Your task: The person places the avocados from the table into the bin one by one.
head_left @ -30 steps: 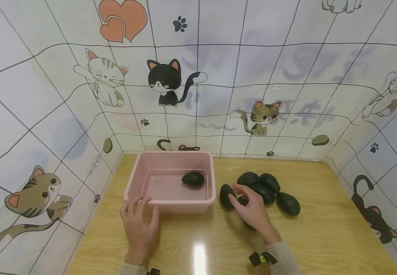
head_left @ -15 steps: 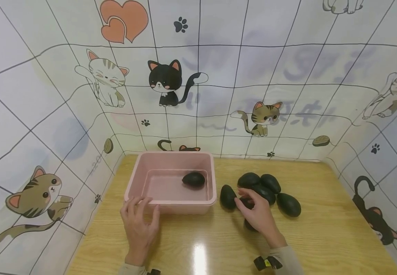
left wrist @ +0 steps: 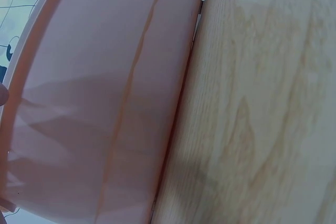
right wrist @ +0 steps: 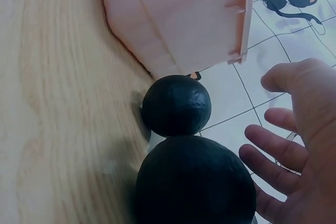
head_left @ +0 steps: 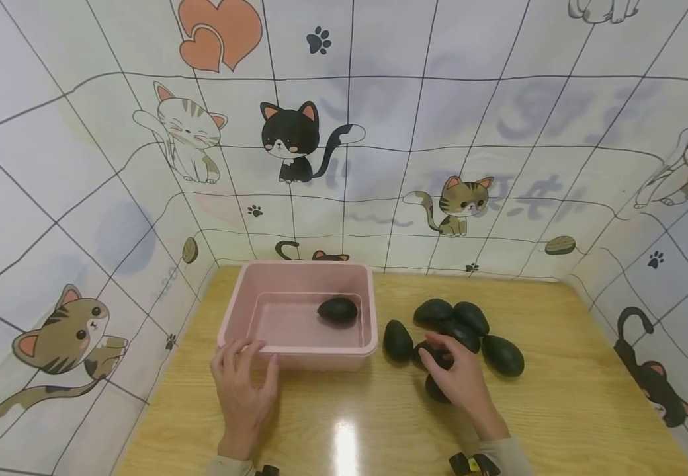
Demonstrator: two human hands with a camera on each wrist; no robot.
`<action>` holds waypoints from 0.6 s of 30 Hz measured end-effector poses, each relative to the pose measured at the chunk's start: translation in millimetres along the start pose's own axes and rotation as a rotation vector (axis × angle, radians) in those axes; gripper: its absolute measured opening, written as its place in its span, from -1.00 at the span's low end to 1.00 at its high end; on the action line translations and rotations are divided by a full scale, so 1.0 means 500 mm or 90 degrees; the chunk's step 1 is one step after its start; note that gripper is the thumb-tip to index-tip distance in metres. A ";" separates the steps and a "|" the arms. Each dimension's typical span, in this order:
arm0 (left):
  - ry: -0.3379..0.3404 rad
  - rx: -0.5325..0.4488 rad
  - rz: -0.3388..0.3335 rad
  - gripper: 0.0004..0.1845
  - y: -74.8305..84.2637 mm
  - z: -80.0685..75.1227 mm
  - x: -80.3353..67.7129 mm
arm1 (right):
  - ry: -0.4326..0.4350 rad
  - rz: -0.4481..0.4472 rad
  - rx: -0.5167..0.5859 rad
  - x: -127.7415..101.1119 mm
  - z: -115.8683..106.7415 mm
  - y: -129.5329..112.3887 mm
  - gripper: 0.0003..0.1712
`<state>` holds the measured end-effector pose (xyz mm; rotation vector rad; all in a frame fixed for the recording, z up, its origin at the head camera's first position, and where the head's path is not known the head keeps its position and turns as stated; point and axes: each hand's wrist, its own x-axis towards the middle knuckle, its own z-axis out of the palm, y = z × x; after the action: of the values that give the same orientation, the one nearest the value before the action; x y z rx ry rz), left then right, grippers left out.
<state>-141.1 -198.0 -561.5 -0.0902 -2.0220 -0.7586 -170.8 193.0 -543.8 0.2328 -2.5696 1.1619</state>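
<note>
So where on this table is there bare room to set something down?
Bare wood lies along the near edge of the table between the hands, and at the far right beyond the avocados. The pink tub floor is mostly free. It is crowded around the right hand.

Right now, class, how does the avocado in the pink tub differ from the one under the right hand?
The tub avocado lies alone inside the tub, untouched; the other avocado sits on the table near a pile, with the right hand over it. Both look dark and pebbly.
</note>
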 end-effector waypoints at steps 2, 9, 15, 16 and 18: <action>0.000 0.002 -0.001 -0.65 0.000 0.001 0.000 | 0.001 0.004 -0.001 -0.005 -0.002 0.001 -0.64; -0.005 0.013 -0.012 -0.66 0.001 -0.001 -0.002 | -0.008 0.021 -0.001 -0.016 -0.003 0.008 -0.65; -0.007 0.012 -0.012 -0.66 0.001 -0.001 -0.001 | 0.009 0.020 -0.011 -0.025 -0.005 0.017 -0.72; -0.008 0.012 -0.013 -0.66 0.001 -0.001 -0.001 | 0.014 0.016 -0.012 -0.027 -0.005 0.019 -0.74; -0.009 0.011 -0.016 -0.66 0.001 -0.001 -0.002 | 0.023 0.010 -0.016 -0.030 -0.005 0.024 -0.76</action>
<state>-139.9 -197.7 -561.5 -0.0605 -2.0464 -0.7572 -159.3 203.2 -555.8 0.1856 -2.5574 1.1281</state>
